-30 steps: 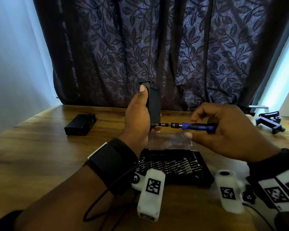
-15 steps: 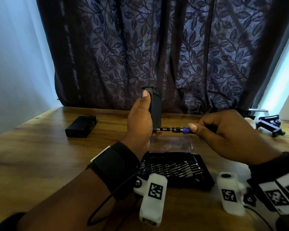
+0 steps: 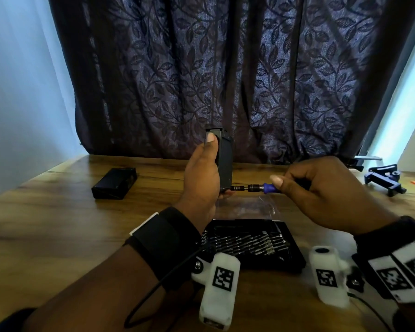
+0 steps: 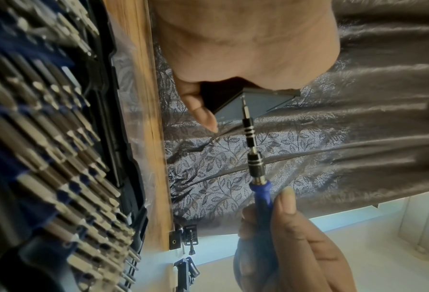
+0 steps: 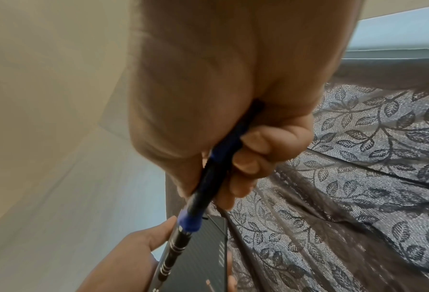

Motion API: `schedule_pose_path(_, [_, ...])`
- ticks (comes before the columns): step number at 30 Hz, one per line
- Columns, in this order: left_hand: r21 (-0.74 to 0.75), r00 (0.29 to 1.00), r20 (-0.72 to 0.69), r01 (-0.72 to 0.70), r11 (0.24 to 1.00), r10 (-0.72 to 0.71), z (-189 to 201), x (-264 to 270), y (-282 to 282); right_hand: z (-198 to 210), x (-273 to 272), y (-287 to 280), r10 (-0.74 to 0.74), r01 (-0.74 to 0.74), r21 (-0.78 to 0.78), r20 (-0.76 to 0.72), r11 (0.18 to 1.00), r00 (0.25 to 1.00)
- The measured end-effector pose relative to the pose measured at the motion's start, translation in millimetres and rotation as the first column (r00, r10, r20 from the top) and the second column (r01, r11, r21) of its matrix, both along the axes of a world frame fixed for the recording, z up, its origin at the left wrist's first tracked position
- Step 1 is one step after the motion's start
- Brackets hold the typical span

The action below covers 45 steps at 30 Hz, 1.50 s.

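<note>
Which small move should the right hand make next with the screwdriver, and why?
Probably twist the screwdriver a little with the right hand: its tip sits against the lower corner of the black box, which the left hand holds upright.

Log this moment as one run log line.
left hand: holds black box upright | right hand: grips blue screwdriver | tip: at box's lower end | bit tray: on table
</note>
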State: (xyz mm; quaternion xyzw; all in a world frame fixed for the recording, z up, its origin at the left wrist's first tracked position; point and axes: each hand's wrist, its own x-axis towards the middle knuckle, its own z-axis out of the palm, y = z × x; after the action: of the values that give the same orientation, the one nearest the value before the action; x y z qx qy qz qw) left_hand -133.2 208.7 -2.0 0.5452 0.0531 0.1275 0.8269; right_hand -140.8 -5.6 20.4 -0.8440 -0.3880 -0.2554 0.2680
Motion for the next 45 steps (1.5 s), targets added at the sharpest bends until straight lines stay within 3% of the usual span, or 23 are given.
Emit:
schedule_pose_path(7, [0.075,0.999,0.046,-0.012,0.997,0.009,-9,6,0,4,-3,-1,0.008,-0.009,-0.013,-0.074,1.0,0.997])
schedule_pose_path(18, [0.063,0.999,0.043,-0.007,0.998,0.005,-7,1,-3,-1,2,-3,0.0,0.001,0.011,-0.058,1.0,0.998])
schedule_pose_path(27, [0.064,1.0,-0.023,0.018,0.998,-0.016,-8,0,1,-4,6,-5,0.002,-0.016,-0.062,-0.215,0.998,0.977])
schedule_pose_path(38, [0.157,0.987,-0.12,0.126,0.98,-0.108,-11,3,4,-10,15,-8,0.027,-0.044,-0.069,-0.24,0.997,0.97])
schedule_pose_path(45, [0.185,0.99,-0.116,0.098,0.978,-0.077,-16,6,5,-17,25,-11,0.002,-0.021,-0.062,-0.283,0.998,0.959])
